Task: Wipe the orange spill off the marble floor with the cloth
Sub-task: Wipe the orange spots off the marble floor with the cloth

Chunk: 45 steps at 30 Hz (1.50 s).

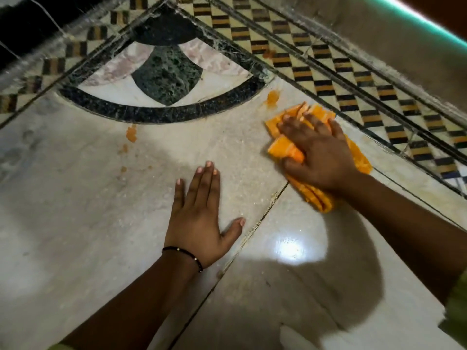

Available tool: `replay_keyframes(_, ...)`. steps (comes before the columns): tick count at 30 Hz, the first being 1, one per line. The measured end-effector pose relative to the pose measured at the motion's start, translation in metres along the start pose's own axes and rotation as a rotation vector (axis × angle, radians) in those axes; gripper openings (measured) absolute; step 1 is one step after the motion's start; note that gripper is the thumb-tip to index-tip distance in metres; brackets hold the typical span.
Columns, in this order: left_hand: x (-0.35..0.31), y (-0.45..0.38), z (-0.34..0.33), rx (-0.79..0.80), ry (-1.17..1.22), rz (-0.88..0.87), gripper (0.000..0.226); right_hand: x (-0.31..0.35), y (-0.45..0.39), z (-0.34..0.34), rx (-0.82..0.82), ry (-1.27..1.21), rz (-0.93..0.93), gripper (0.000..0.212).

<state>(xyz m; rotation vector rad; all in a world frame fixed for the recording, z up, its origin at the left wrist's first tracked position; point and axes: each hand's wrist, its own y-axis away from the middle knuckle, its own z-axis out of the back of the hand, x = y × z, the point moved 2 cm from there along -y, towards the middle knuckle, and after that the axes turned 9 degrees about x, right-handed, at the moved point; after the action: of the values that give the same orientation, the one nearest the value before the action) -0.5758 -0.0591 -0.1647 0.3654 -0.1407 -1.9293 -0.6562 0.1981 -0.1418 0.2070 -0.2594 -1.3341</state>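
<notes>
My right hand [317,150] presses flat on a folded orange cloth [285,147] that lies on the pale marble floor [88,198], fingers curled over its front edge. One orange spill patch [272,97] sits just beyond the cloth's far corner. A second patch [131,133] with small drops trailing below it lies to the left, near the black inlay arc. A faint orange smear [269,54] marks the checkered border. My left hand [199,213] rests palm down on the floor, fingers spread, holding nothing; a thin black bracelet is on its wrist.
A black curved inlay band [161,112] and a dark green and pink stone motif [166,74] lie ahead. A checkered tile border [353,97] runs diagonally on the right beside a wall base. A floor joint [252,228] runs between my hands.
</notes>
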Motion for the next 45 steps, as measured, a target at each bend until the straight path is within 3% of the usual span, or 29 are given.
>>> replay_keyframes(4,0.0,0.0,-0.001,-0.001,-0.003,0.0,0.091,0.008,-0.068,0.021,0.029,-0.085,-0.161,0.086)
replay_keyframes(8,0.0,0.0,-0.001,-0.001,0.001,-0.003,0.09,0.022,-0.037,0.013,0.039,0.0,0.058,0.084)
replay_keyframes(10,0.0,0.0,-0.001,0.002,-0.003,-0.003,0.09,0.008,-0.011,0.006,0.021,0.01,0.073,0.084)
replay_keyframes(13,0.001,0.0,-0.002,-0.003,-0.004,0.001,0.091,-0.016,-0.044,0.014,0.016,-0.03,-0.104,0.086)
replay_keyframes(16,0.0,-0.001,-0.002,-0.004,-0.007,-0.001,0.091,0.002,-0.087,0.022,0.035,-0.037,-0.196,0.082)
replay_keyframes(21,0.0,0.0,-0.002,-0.007,0.005,-0.013,0.091,0.035,-0.035,0.005,0.019,0.095,0.214,0.077)
replay_keyframes(23,0.002,-0.001,-0.003,-0.016,0.017,-0.009,0.092,0.016,-0.008,-0.001,-0.023,0.08,0.261,0.073)
replay_keyframes(28,0.002,-0.002,-0.002,-0.026,0.054,-0.005,0.092,-0.008,-0.052,0.012,-0.057,-0.055,-0.212,0.077)
replay_keyframes(30,0.003,-0.002,-0.001,-0.028,0.05,-0.002,0.092,0.018,-0.082,0.019,-0.032,-0.091,-0.287,0.075)
replay_keyframes(32,0.003,-0.002,-0.001,-0.034,0.047,-0.003,0.092,0.056,-0.086,0.02,0.003,-0.048,-0.121,0.076)
replay_keyframes(34,0.002,-0.001,-0.002,-0.034,0.045,-0.004,0.093,0.082,-0.056,0.008,0.015,0.042,0.192,0.077)
replay_keyframes(36,0.002,-0.001,-0.002,-0.045,0.052,-0.013,0.092,0.073,-0.016,-0.003,0.007,0.078,0.406,0.073)
replay_keyframes(37,0.003,-0.001,-0.003,-0.05,0.059,-0.015,0.092,0.06,-0.004,-0.004,0.006,0.068,0.426,0.072)
replay_keyframes(40,0.004,0.0,-0.003,-0.055,0.074,-0.019,0.092,0.02,-0.012,0.003,0.01,0.031,0.156,0.076)
replay_keyframes(43,0.002,0.0,-0.002,-0.049,0.06,-0.018,0.092,0.027,-0.064,0.015,0.031,-0.048,-0.152,0.074)
replay_keyframes(45,0.002,0.002,0.001,-0.05,0.06,-0.013,0.092,0.061,-0.086,0.021,0.103,-0.037,-0.153,0.072)
